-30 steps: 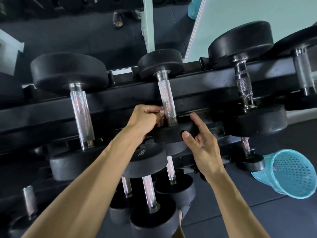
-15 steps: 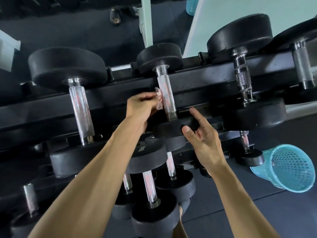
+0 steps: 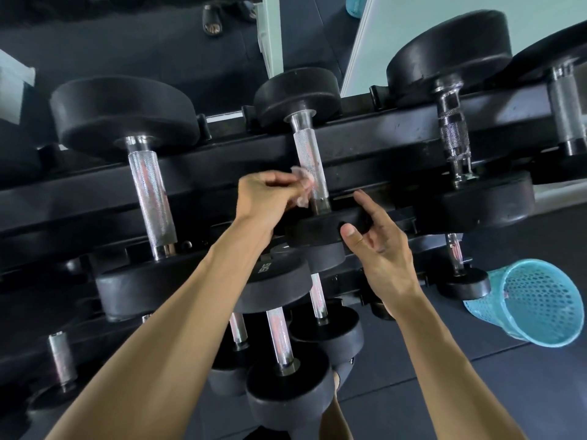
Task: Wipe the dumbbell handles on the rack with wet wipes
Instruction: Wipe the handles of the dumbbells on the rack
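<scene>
You are looking down at a black dumbbell rack (image 3: 365, 144) with several dumbbells resting across its rails. Your left hand (image 3: 266, 198) is curled closed around a small crumpled wet wipe (image 3: 301, 182), pinching it in the fingertips. The wipe is sitting just left of the middle dumbbell's metal handle (image 3: 313, 168), touching or nearly touching its lower part; you cannot tell which. Your right hand (image 3: 378, 246) is reaching in from the right, its fingers spread and wrapping the near black weight (image 3: 320, 228) of that same dumbbell, thumb on the front edge and fingers over the top. That handle is lying between your two hands, running away from you toward its far weight (image 3: 297, 92). A blue mesh basket (image 3: 533, 300) is sitting on the dark floor (image 3: 508, 392) at the right.
</scene>
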A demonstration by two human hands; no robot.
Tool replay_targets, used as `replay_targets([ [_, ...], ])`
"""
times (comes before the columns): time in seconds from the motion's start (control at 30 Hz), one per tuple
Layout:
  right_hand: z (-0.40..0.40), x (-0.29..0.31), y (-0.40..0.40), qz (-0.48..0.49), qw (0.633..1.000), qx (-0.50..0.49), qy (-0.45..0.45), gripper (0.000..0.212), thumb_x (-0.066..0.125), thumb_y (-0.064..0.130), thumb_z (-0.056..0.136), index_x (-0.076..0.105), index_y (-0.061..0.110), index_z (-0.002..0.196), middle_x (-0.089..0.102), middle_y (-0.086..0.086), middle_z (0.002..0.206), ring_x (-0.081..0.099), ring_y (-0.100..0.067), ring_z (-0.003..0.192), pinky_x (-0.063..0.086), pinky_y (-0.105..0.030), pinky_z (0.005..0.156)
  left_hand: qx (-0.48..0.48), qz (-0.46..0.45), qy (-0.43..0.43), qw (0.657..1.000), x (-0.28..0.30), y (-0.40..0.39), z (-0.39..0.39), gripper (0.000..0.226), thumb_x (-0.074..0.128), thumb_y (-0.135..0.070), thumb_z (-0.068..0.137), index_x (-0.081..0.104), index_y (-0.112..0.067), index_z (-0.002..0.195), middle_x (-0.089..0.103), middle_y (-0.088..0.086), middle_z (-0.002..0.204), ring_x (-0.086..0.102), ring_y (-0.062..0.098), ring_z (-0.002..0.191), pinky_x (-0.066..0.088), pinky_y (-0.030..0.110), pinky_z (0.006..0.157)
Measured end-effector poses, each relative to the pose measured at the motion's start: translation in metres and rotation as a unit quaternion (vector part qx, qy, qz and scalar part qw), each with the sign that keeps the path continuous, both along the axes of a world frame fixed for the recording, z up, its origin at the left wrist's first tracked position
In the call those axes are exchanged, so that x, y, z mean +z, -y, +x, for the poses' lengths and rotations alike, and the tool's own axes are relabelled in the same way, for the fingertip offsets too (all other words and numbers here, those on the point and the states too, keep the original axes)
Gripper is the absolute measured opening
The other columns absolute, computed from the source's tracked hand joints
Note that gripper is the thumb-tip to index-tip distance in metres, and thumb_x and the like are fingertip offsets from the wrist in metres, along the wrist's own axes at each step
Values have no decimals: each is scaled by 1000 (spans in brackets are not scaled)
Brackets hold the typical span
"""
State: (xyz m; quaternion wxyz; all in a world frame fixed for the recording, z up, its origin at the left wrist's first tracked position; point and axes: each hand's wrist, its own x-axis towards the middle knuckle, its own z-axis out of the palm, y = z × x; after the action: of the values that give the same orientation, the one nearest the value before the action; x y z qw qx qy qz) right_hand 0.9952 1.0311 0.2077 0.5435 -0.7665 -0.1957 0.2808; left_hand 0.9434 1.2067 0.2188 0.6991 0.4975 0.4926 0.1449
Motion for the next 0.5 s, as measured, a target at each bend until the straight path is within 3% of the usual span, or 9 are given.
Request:
replay_targets([
  [0.13,-2,0,-1,9,1000,-4,0,62,66,55,79,48,44,137,39,33,71,37,13,71,35,-8,67,-82,87,-42,992,4,9,-11,15,87,-6,71,72,-9,75,72,-9,63,66,-2,57,50,10,61],
  [0.27,1,-2,1,5,1000,3,-10,61,65,47,82,49,39,140,45,41,60,39,15,67,35,-10,76,31,128,-10,991,6,-10,13,15,85,-7,74,72,-12,79,75,4,68,74,13,67,59,33,85],
  [0.33,0,-3,0,8,1000,3,-7,61,66,52,81,49,42,138,44,41,61,38,14,69,35,-14,83,84,137,18,987,4,-14,22,12,84,-10,77,73,-8,81,76,4,71,74,14,69,60,40,86],
  [0.43,-2,-3,0,15,1000,-4,-3,60,65,55,79,49,46,136,41,34,69,37,13,71,35,-10,74,20,167,-19,986,-1,2,10,10,83,-23,80,79,-13,81,76,-4,74,73,5,81,57,33,91],
  [0.5,-2,-2,0,15,1000,-5,3,57,65,50,81,49,46,136,40,33,70,37,13,72,35,-9,71,-36,158,-30,986,-4,15,-7,5,80,-22,83,80,-20,79,75,-6,71,71,0,80,55,28,89],
])
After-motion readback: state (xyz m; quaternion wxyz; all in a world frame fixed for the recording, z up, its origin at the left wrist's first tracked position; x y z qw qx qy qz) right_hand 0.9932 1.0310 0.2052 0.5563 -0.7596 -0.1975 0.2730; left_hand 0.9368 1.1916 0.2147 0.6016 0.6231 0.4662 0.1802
